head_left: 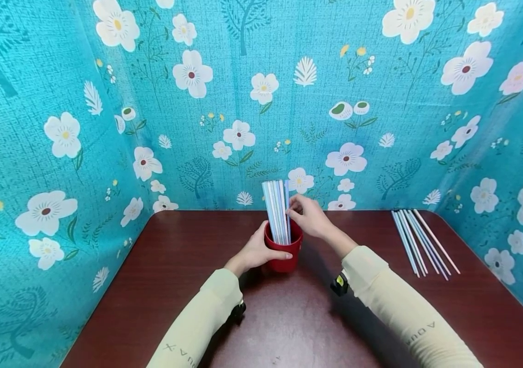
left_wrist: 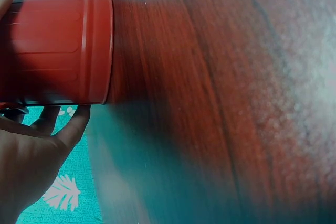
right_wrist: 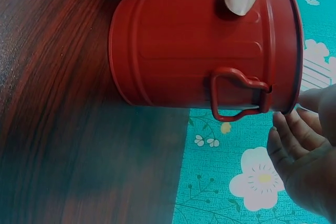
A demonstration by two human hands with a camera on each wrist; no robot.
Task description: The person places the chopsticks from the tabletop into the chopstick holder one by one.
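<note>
A red metal bucket point(head_left: 283, 263) with small side handles stands upright near the table's back edge. My left hand point(head_left: 256, 250) grips it from the left, the thumb across its front; in the left wrist view the fingers point(left_wrist: 74, 129) reach behind it. Several pale blue, white and lilac straws point(head_left: 274, 207) stand in the bucket, leaning slightly left. At the bundle's right side, my right hand point(head_left: 311, 216) pinches a blue straw point(head_left: 287, 188) just above the rim. In the right wrist view, that hand's fingers point(right_wrist: 294, 135) are beside the bucket's rim and the straw's held part is hidden.
Several loose pastel straws point(head_left: 419, 243) lie fanned out at the right back of the dark red wooden table point(head_left: 174, 266). A teal flowered cloth point(head_left: 261, 51) rises behind the table and along both sides.
</note>
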